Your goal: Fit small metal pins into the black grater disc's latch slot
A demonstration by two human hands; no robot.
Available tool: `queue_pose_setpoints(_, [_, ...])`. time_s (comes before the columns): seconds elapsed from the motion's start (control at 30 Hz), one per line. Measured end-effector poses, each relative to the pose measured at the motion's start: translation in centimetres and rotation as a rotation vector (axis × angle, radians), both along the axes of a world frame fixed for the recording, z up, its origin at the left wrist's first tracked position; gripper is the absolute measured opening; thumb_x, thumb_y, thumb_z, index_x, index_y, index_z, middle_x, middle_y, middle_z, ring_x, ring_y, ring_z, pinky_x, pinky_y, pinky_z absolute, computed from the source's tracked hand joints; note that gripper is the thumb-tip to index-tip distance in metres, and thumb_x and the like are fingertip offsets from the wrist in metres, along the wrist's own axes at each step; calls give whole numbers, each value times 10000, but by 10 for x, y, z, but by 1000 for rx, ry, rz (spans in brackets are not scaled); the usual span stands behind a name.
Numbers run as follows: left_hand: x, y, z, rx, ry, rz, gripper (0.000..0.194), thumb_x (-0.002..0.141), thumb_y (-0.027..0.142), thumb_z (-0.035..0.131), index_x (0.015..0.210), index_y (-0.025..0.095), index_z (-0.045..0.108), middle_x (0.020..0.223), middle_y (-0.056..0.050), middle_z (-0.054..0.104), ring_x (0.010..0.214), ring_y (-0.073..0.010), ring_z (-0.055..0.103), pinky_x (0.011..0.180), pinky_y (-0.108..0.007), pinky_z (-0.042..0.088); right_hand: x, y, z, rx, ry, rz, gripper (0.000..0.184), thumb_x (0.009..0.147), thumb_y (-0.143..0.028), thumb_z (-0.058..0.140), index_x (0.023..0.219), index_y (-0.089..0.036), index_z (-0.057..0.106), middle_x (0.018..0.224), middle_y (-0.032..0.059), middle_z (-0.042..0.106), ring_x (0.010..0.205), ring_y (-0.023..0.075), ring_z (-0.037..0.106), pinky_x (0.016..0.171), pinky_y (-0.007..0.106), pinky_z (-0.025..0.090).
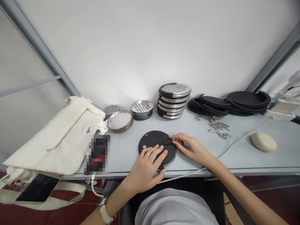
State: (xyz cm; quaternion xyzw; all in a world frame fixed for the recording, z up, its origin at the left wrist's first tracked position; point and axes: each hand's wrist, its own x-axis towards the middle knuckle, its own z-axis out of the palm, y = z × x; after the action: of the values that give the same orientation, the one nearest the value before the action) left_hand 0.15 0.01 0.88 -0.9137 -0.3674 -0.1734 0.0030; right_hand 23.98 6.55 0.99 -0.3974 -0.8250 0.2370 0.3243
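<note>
A round black disc (150, 139) with a thin metal rim lies at the front edge of the table, a narrow strap across its middle. My left hand (150, 164) rests on its near left part, fingers spread and stretched over the surface. At the disc's right edge, my right hand (189, 147) pinches a small metal clip (171, 139) by the strap's end between thumb and forefinger. The clip is partly covered by the fingertips. Further right lies a loose heap of small metal clips (217, 125).
Behind the disc stand a tall stack of black-edged perforated metal discs (174, 100), plain metal discs (120, 120) and grater-like discs (142, 107). Black covers (248, 101) lie back right. A white bag (56, 137), a blurred-out phone (97, 154), a cable (234, 143) and a cream mouse-shaped object (264, 141) are around.
</note>
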Motion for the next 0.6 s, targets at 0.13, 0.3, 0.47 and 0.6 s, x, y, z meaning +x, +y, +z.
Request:
queue_pose_setpoints(0.13, [0, 0, -1, 3, -11, 1, 514, 925, 284, 487, 1416, 161, 402, 1439, -128, 453, 1358, -257, 367, 1067, -465, 352, 0, 0, 1, -22, -4, -1, 258, 961, -313, 462, 1107, -189, 635, 871, 67, 656, 695, 177, 594, 673, 319, 505])
queue_pose_setpoints(0.3, [0, 0, 0, 5, -5, 2, 512, 924, 283, 492, 1413, 156, 406, 1444, -120, 448, 1364, -254, 358, 1076, -461, 344, 1, 1, 1, -43, -5, -2, 256, 959, -325, 461, 1096, -192, 630, 851, 60, 667, 694, 181, 599, 664, 317, 499])
queue_pose_setpoints(0.47, [0, 0, 0, 14, -12, 4, 513, 924, 280, 487, 1417, 164, 405, 1437, -124, 457, 1357, -256, 370, 1068, -458, 357, 2, 1, 0, -44, 1, -7, 249, 955, -325, 465, 1092, -189, 621, 801, 49, 660, 674, 179, 588, 650, 308, 490])
queue_pose_setpoints(0.6, [0, -1, 0, 8, -10, 0, 513, 925, 280, 484, 1417, 160, 402, 1442, -124, 452, 1360, -259, 363, 1067, -466, 354, 1, 1, -1, -48, 5, -15, 259, 954, -338, 467, 1102, -184, 613, 733, 27, 625, 650, 175, 577, 631, 298, 481])
